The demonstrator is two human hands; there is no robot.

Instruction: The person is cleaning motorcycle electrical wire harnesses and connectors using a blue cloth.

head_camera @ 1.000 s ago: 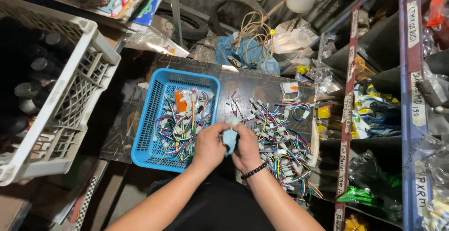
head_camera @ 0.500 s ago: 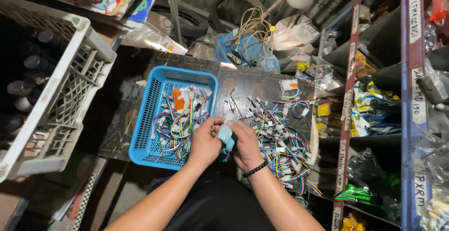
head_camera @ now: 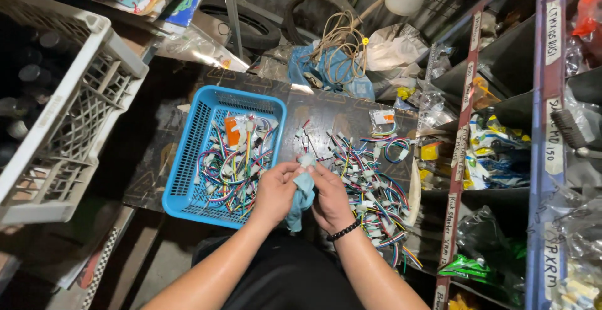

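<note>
A light blue cloth (head_camera: 302, 198) is pinched between the left hand (head_camera: 276, 192) and the right hand (head_camera: 330, 197), fingers curled closed, at the near edge of the dark board (head_camera: 326, 114). A small white connector (head_camera: 306, 159) is gripped at the cloth's top. A blue plastic basket of coloured wire leads (head_camera: 191, 153) is seen at the board's left edge, loose leads (head_camera: 370, 172) at its right. White handwritten label strips (head_camera: 554, 34) are fixed on the shelf uprights beyond the right edge.

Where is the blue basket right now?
In the head view, the blue basket sits left of centre on the dark board, beside the left hand.
</note>
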